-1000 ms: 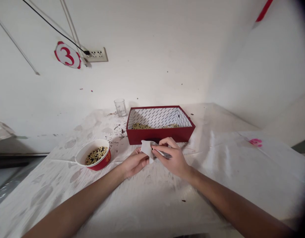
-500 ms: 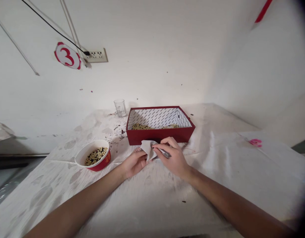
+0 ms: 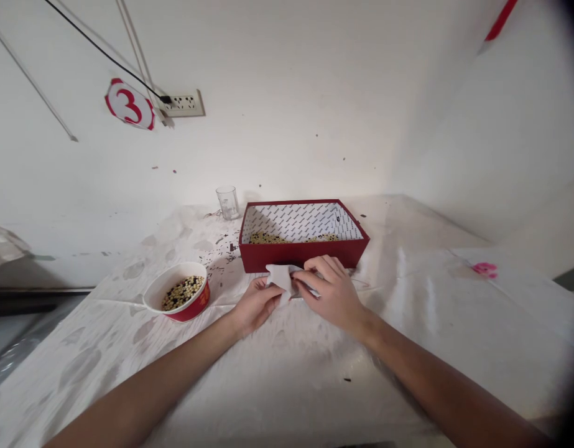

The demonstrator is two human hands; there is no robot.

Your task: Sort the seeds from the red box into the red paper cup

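Between my two hands, just in front of the red box (image 3: 305,256), is a small white soft piece (image 3: 280,275); whether it is cloth or paper I cannot tell. My left hand (image 3: 255,306) pinches it from the left, thumb on top. From the right, my right hand (image 3: 331,289) has its thumb and bent fingers closed at the piece's edge. A small dark spot shows by those fingertips, too small to name. Beige and black beads (image 3: 267,238) lie inside the box, which has a white patterned lining.
To the left stands a white and red paper bowl (image 3: 200,305) with beads (image 3: 184,292) in it. A clear glass (image 3: 227,203) is behind, near the wall. Dark bits (image 3: 221,254) are scattered left of the box. A pink flower shape (image 3: 485,269) lies at the right on the tablecloth (image 3: 277,392).
The white piece has been turned or folded between my hands. My right fingers have shifted slightly right and closed in more at its edge. The view has moved a little.
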